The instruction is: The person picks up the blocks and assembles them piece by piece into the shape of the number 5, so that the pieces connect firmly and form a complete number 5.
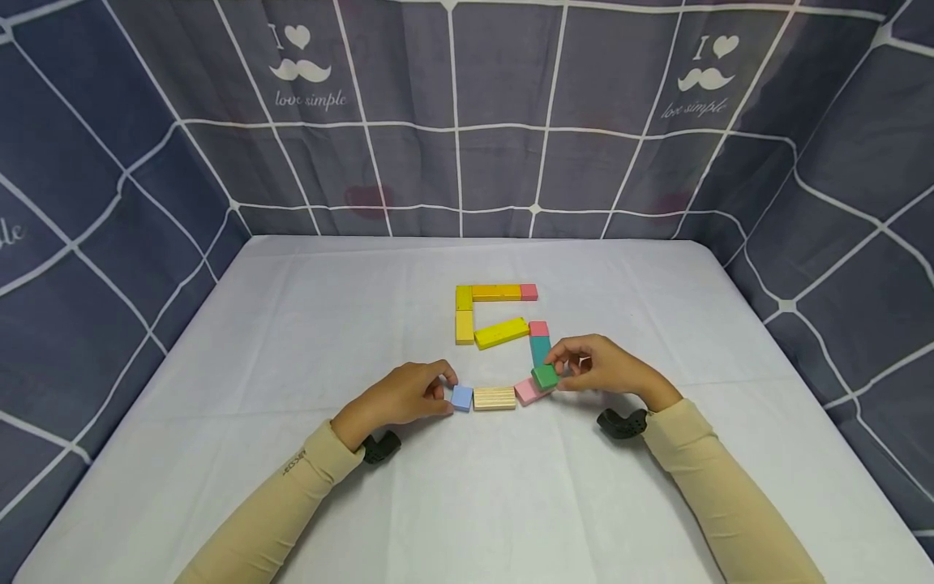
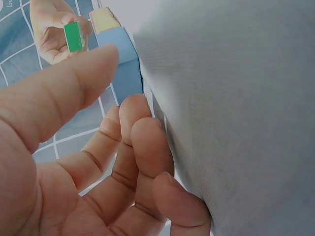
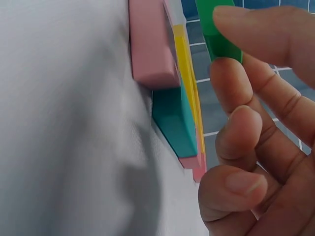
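My right hand [image 1: 601,369] pinches a green block [image 1: 544,376] between thumb and fingertips. In the head view that block overlaps a teal block [image 1: 540,350] and a pink block [image 1: 531,392]; the right wrist view has it held off the cloth. My left hand [image 1: 409,395] rests low by the left end of the bottom row, its thumb and fingertips right at the edge of a light blue block [image 1: 462,397]. Seen from the left wrist, the blue block [image 2: 127,66] lies just past the parted thumb and fingers. Beside it is a ridged pale wooden block [image 1: 494,398].
Farther back, yellow blocks [image 1: 464,316] form a corner with a red-pink block [image 1: 529,292] at its right end. A tilted yellow block [image 1: 501,332] reaches toward another pink block [image 1: 538,328]. White cloth [image 1: 328,308] covers the table; grey checked curtains [image 1: 503,170] enclose it.
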Demonstrator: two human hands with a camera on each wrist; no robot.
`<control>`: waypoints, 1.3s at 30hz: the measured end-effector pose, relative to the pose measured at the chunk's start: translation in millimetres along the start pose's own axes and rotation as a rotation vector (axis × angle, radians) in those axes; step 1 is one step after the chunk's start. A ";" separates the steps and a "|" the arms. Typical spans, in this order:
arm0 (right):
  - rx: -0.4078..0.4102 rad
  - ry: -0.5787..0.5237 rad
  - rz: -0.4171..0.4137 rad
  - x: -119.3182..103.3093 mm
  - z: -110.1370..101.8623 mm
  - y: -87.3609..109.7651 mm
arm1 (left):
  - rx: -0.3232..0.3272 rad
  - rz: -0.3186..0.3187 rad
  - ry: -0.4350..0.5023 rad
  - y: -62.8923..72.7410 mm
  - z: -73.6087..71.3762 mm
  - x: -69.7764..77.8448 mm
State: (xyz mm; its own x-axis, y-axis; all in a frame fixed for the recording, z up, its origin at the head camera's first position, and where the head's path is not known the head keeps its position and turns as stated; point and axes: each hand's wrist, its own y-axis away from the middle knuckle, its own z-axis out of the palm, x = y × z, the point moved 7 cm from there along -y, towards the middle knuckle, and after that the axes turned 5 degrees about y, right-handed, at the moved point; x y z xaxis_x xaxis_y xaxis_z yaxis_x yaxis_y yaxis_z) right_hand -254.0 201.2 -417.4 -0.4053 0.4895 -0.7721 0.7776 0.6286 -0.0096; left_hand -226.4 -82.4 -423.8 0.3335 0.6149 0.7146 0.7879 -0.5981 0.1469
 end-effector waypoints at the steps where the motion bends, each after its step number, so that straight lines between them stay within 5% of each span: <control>1: 0.000 0.001 0.002 -0.6 0.5 -1.1 | 0.000 -0.002 0.002 0.0 0.0 -0.2; 17: 0.029 0.014 -0.037 -13.6 8.5 -18.2 | 0.000 0.006 0.012 1.0 0.1 -0.5; 39: 0.049 0.046 0.026 -23.1 23.6 -42.1 | -0.006 0.000 -0.006 -0.3 -0.2 -2.7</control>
State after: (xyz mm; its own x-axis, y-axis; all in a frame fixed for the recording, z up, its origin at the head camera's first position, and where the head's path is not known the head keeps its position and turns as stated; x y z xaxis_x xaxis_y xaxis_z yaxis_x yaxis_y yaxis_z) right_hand -266.0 149.2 -414.3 -0.4052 0.5338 -0.7422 0.8106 0.5852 -0.0217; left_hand -227.7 -83.9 -425.6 0.3367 0.6175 0.7108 0.7844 -0.6016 0.1510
